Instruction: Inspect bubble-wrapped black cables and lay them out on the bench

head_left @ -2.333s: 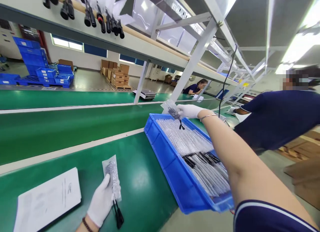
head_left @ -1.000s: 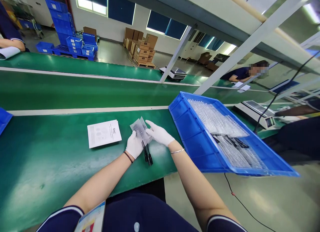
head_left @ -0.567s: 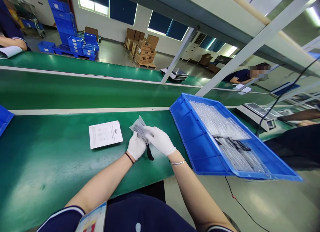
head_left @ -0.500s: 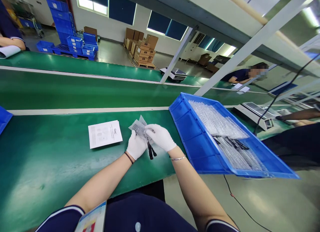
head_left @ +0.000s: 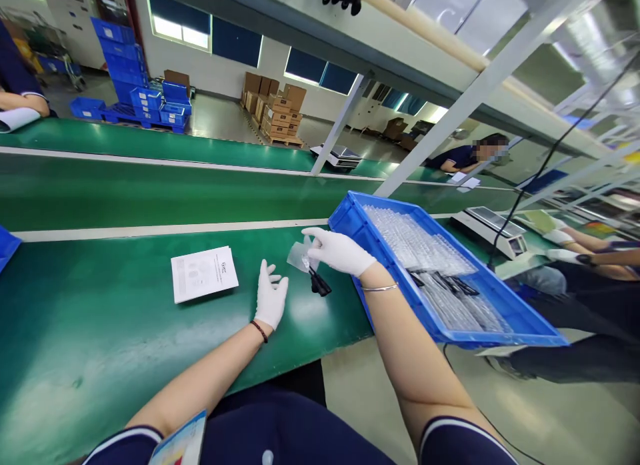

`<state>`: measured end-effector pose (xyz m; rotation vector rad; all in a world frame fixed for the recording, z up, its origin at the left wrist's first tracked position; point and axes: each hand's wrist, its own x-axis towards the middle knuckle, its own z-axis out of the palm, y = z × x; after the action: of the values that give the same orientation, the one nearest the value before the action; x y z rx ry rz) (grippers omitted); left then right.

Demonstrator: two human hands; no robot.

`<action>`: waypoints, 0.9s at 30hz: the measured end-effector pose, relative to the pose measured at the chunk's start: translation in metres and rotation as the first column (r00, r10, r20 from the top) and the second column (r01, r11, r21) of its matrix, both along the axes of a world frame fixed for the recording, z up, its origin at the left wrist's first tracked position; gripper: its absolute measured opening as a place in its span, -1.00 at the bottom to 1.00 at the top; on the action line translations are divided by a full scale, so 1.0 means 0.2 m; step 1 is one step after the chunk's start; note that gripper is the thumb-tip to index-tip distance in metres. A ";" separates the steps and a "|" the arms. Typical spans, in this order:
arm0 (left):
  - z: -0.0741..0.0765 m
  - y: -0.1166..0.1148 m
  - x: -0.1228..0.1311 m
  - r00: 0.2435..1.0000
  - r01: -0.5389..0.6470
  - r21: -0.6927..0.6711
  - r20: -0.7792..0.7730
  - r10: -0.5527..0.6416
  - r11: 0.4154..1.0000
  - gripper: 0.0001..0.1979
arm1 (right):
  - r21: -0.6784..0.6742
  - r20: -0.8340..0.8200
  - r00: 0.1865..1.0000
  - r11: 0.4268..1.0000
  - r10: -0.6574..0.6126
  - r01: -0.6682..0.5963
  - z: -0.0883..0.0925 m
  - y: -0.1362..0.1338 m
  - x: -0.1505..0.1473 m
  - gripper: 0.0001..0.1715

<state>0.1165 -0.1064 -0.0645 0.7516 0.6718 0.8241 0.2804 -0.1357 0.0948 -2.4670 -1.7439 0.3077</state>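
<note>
My right hand (head_left: 340,250), in a white glove, pinches a small clear bubble-wrap pouch (head_left: 299,257) above the green bench. Black cable ends (head_left: 320,283) hang out below the pouch. To its left, my left hand (head_left: 271,295), gloved in white too, has its fingers apart and holds nothing. A printed white leaflet (head_left: 205,274) lies on the bench left of that hand. Just right of my right hand stands a blue crate (head_left: 400,298), tilted in view, with bubble-wrap pouches (head_left: 420,241) and black cable ends inside.
A metal post (head_left: 440,131) rises behind the crate. A scale (head_left: 493,230) stands beyond it, where a co-worker's gloved hands (head_left: 563,245) are at work. Another blue bin (head_left: 7,241) shows at the left edge. A dark cable (head_left: 525,185) hangs at the right.
My left hand has let go of the bubble-wrap pouch and opened. My right hand has moved a little right and up, carrying the pouch with it. The view has shifted slightly.
</note>
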 end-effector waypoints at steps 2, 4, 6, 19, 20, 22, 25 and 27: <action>0.08 0.05 -0.06 0.996 0.021 0.324 -0.084 0.007 0.946 -0.09 | 0.066 -0.028 0.997 0.996 0.065 -0.063 -0.05 -0.04 -0.04 -0.34; 0.16 0.17 -0.11 0.984 0.177 0.588 -0.121 -0.130 0.789 -0.14 | 0.142 -0.069 0.986 0.980 0.151 -0.140 -0.12 -0.07 -0.10 -0.32; 0.22 0.31 -0.13 0.934 0.352 0.702 -0.223 -0.279 0.619 -0.14 | 0.231 -0.092 0.975 0.957 0.203 -0.178 -0.21 -0.08 -0.18 -0.35; 0.28 0.48 0.00 0.270 0.806 -0.013 -0.882 0.387 -0.592 -0.21 | 0.313 0.307 0.902 0.927 -0.304 0.206 -0.04 -0.59 -0.07 -0.68; 0.29 0.49 0.00 0.253 0.806 -0.050 -0.872 0.420 -0.590 -0.13 | 0.301 0.340 0.829 0.886 -0.444 0.351 -0.01 -0.66 -0.02 -0.60; 0.32 0.50 0.00 0.201 0.829 -0.107 -0.858 0.472 -0.549 0.00 | 0.235 0.398 0.702 0.805 -0.590 0.544 -0.01 -0.78 0.06 -0.45; 0.35 0.52 0.01 0.100 0.901 -0.137 -0.857 0.505 -0.411 0.05 | 0.175 0.457 0.652 0.779 -0.606 0.602 -0.11 -0.85 0.14 -0.56; 0.36 0.55 0.02 0.059 0.933 -0.120 -0.879 0.474 -0.338 0.07 | 0.174 0.478 0.649 0.788 -0.591 0.590 -0.16 -0.88 0.19 -0.62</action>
<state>0.1213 0.0026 0.0068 3.0970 0.2247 -0.7315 0.3182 -0.3113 0.0628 -3.1242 -0.8909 -0.4593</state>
